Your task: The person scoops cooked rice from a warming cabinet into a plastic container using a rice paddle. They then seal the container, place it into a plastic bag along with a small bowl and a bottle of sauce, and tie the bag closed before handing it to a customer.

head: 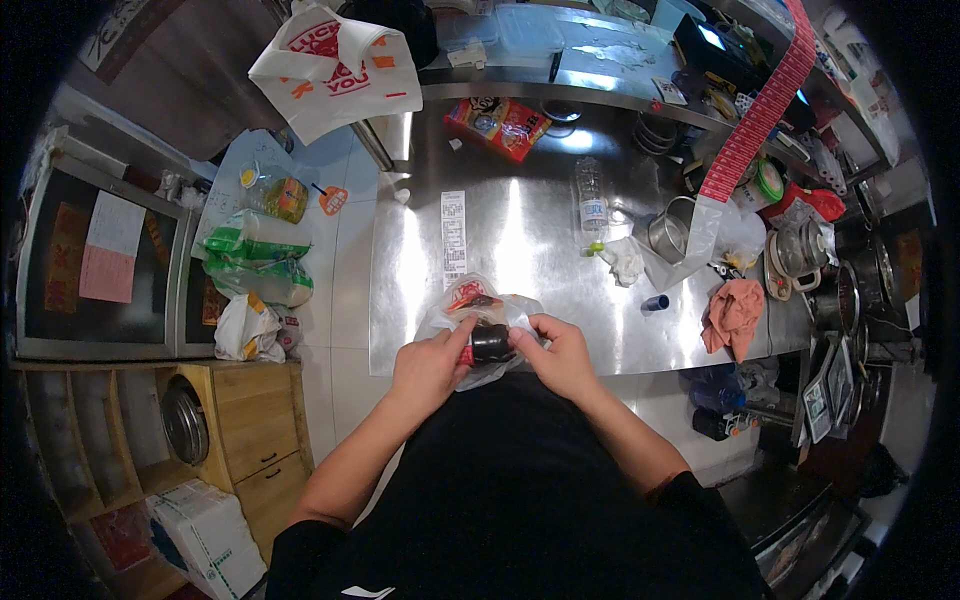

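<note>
A thin white plastic bag (pixel 480 377) with red print lies at the front edge of the steel table, partly wrapped about a dark bottle (pixel 491 343) with a red label. My left hand (pixel 431 365) holds the bag and the bottle's label end from the left. At the right, my right hand (pixel 559 352) pinches the bag's edge between thumb and forefinger beside the bottle. Part of a food container seems to show through the plastic above the bottle, though its contents cannot be told. A long printed paper slip (pixel 453 236) lies just beyond the bag.
The steel table (pixel 517 255) also bears a clear plastic bottle (pixel 591 199), a red food packet (pixel 499 127), a metal pot (pixel 670 229), a dark cap (pixel 655 303) and an orange cloth (pixel 733 319). A red ticket strip (pixel 757 112) hangs from the shelf (pixel 600 90) at the right.
</note>
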Demonstrator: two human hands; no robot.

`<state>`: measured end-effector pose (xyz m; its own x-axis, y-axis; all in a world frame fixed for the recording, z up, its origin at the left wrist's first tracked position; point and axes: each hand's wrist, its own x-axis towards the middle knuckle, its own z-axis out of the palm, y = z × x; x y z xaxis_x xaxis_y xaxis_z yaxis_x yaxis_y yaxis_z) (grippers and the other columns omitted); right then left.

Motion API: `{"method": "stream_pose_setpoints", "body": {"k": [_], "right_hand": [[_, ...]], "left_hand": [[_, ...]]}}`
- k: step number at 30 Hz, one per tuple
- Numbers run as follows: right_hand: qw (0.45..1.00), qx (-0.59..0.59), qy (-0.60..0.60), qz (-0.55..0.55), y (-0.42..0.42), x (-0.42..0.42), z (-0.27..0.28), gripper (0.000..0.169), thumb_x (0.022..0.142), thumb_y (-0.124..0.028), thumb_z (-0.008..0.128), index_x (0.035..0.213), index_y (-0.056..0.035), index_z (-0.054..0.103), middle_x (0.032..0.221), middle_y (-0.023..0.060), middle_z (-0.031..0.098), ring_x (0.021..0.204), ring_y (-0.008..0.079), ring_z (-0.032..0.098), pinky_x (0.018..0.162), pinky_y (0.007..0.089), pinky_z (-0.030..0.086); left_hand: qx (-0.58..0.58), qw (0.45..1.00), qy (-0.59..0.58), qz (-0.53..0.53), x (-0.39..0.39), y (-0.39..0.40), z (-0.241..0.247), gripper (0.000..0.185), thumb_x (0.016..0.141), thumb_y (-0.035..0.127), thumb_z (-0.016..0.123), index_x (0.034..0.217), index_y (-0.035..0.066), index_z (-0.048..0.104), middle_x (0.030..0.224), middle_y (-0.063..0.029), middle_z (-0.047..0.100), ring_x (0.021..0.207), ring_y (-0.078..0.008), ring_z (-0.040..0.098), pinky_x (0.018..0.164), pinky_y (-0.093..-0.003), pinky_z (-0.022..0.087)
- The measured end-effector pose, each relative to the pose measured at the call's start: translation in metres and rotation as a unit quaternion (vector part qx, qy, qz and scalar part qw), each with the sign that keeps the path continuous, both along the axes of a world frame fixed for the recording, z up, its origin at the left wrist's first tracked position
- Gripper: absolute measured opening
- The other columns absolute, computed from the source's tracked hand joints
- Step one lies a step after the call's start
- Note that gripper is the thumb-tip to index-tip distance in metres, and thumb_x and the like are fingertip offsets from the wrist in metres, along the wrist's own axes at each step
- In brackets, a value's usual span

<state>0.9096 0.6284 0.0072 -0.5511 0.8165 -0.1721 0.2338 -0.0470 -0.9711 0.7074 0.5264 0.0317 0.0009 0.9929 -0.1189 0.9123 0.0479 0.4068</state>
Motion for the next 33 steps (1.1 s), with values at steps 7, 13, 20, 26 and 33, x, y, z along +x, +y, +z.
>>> {"method": "stream_pose_setpoints", "body": {"k": [7,13,20,26,33], "right_hand": [[0.984,-0.116,0.075,0.115,-0.002,-0.002,0.015,0.025,0.096,-0.004,0.057,0.117,-0.0002,0.069,0.101,0.0065,0.071,0.089,0.0108,0.062,0.079,0.0263,0.050],[0.980,0.113,0.091,0.140,0.000,-0.029,-0.017,0.019,0.092,0.003,0.052,0.108,0.0015,0.062,0.102,0.0159,0.066,0.090,0.0325,0.065,0.082,0.0341,0.051],[0.964,0.215,0.042,0.150,-0.008,-0.051,-0.018,0.031,0.082,0.007,0.055,0.112,-0.0016,0.056,0.108,0.0210,0.063,0.100,0.0429,0.062,0.084,0.0438,0.051],[0.985,0.026,0.096,0.142,-0.003,-0.059,-0.046,0.025,0.080,0.003,0.058,0.105,-0.0008,0.059,0.103,0.0185,0.066,0.094,0.0361,0.065,0.084,0.0415,0.050],[0.956,0.132,-0.026,0.260,0.032,-0.058,-0.024,0.014,0.083,-0.008,0.069,0.095,-0.0012,0.067,0.085,0.0109,0.069,0.081,0.0214,0.065,0.075,0.0321,0.051]], "left_hand": [[-0.027,0.798,-0.550,0.244,-0.005,-0.009,0.016,0.063,0.089,-0.004,0.059,0.145,0.004,0.030,0.109,-0.0134,0.069,0.094,-0.0207,0.069,0.084,-0.0327,0.054],[-0.019,0.811,-0.563,0.155,-0.016,-0.002,-0.009,0.067,0.087,-0.015,0.047,0.149,0.002,0.027,0.107,-0.0121,0.070,0.094,-0.0127,0.065,0.084,-0.0250,0.051],[-0.037,0.833,-0.494,0.246,-0.003,0.020,0.007,0.092,0.083,-0.004,0.065,0.158,0.002,0.012,0.087,-0.0085,0.073,0.076,-0.0086,0.062,0.071,-0.0240,0.051],[0.000,0.922,-0.257,0.291,0.010,0.024,0.005,0.099,0.077,0.011,0.076,0.156,0.001,0.018,0.079,-0.0075,0.070,0.073,-0.0181,0.067,0.071,-0.0309,0.053],[-0.038,0.923,-0.278,0.263,-0.010,0.012,-0.006,0.053,0.084,0.011,0.073,0.132,-0.003,0.055,0.081,-0.0063,0.070,0.072,-0.0118,0.065,0.067,-0.0274,0.052]]}}
